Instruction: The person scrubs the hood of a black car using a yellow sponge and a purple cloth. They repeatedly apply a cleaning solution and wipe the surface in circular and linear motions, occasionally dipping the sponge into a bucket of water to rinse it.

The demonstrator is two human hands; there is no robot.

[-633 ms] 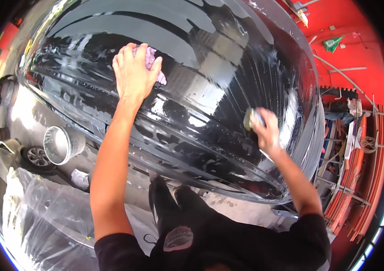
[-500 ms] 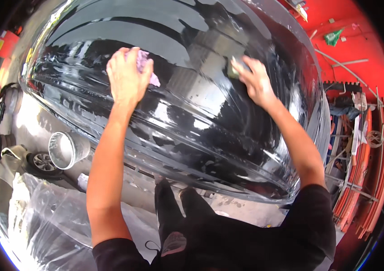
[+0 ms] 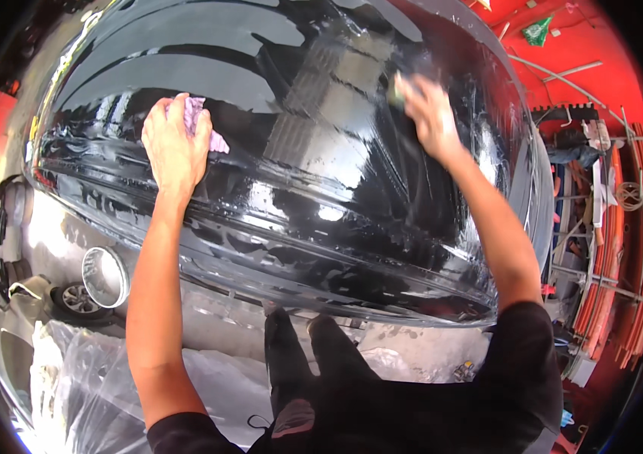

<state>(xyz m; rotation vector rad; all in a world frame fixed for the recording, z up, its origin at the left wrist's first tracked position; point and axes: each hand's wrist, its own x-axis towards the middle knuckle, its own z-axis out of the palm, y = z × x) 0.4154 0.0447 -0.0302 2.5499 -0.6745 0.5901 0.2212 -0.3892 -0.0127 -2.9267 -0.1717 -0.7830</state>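
Note:
A glossy black curved car panel [image 3: 314,219], streaked and wet-looking, spreads across the middle of the view. On its left part rests my left hand [image 3: 176,144], closed round a crumpled pink-purple cloth [image 3: 195,117] that sticks out beside the thumb. Farther right, my right hand [image 3: 431,117] is over the panel, somewhat blurred. Its fingers hold a small pale-greenish pad [image 3: 396,92] against the surface; the kind of pad is hard to make out. Smears and streaks run over the dark surface between the hands.
Below the panel on the left stands a round pail [image 3: 106,277], near a car wheel [image 3: 79,300]. Clear plastic sheeting [image 3: 94,378] lies at the lower left. Along the right, a rack holds long orange pipes [image 3: 605,257] before a red wall [image 3: 586,45].
My left hand has slid left with the cloth. My right hand has moved a little up and away with the pad. The whole view has shifted slightly.

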